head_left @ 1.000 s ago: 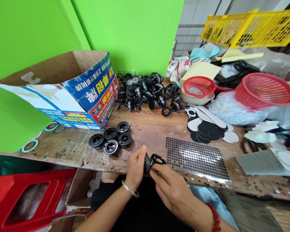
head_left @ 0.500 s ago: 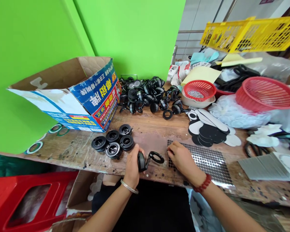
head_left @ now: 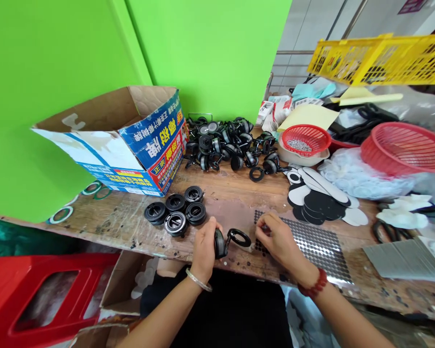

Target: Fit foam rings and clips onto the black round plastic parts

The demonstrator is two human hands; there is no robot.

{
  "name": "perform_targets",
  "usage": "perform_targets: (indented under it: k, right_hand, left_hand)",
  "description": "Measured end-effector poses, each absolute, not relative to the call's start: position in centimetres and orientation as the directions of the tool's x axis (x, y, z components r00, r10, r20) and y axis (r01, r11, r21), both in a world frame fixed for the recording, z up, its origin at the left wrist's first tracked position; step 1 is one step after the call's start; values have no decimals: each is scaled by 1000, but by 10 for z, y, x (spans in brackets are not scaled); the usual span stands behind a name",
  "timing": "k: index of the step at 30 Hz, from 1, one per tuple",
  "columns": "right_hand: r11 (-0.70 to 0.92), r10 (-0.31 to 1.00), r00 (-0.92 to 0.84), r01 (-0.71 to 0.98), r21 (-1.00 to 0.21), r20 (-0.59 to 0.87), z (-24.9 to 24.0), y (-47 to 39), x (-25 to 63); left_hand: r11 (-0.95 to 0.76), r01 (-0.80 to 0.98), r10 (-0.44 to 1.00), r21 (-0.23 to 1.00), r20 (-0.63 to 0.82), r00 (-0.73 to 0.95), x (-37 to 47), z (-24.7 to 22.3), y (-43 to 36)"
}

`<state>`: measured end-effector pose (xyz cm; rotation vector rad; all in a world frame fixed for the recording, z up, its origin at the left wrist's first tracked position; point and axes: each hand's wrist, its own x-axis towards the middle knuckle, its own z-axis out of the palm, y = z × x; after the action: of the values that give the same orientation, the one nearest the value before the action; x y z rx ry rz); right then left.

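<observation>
My left hand (head_left: pixel 204 244) is closed round a black round mount with a ring on a short arm (head_left: pixel 221 244), held just over the table's front edge. The ring points right, toward my right hand (head_left: pixel 275 238). That hand has thumb and forefinger pinched together above the left end of a sheet of small black round stickers (head_left: pixel 317 246). Whatever is between those fingertips is too small to make out. Left of my left hand, several black round bases (head_left: pixel 176 223) lie grouped on the wooden table.
Behind lies a heap of black ring mounts (head_left: pixel 221 145) beside a blue-and-white cardboard box (head_left: pixel 108 154). To the right are black and white cut pieces (head_left: pixel 319 200), a red basket of small metal parts (head_left: pixel 304 140), a larger red basket (head_left: pixel 402 147) and stacked grey cards (head_left: pixel 402 261).
My right hand has lifted slightly off the sticker sheet, its fingertips now pinched and turned toward the mount. The left hand keeps its grip on the mount. The whole view has shifted a little.
</observation>
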<state>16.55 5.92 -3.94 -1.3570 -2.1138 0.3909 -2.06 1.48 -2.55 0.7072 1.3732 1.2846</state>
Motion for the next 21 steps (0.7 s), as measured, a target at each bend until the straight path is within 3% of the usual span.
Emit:
perform_targets:
  k: [2, 5, 13, 16, 21]
  right_hand:
    - [575, 817, -360, 572, -586, 451, -25, 53, 161]
    - [718, 696, -492, 469, -514, 523, -7, 45, 149]
    - [786, 616, -698, 513, -346, 364, 8, 48, 142]
    - [798, 596, -730, 493, -346, 334, 10, 49, 144]
    - [802, 597, -644, 475, -361, 479, -6, 37, 146]
  left_hand:
    - [216, -173, 937, 961, -253, -239, -20, -26, 14]
    - [171, -81, 959, 982, -185, -216, -19, -25, 13]
    - [102, 79, 980, 992, -87, -179, -17, -24, 6]
    - [140, 32, 974, 990, -132, -186, -16, -27, 6]
    - [312, -232, 910, 922, -360, -207, -15, -22, 8]
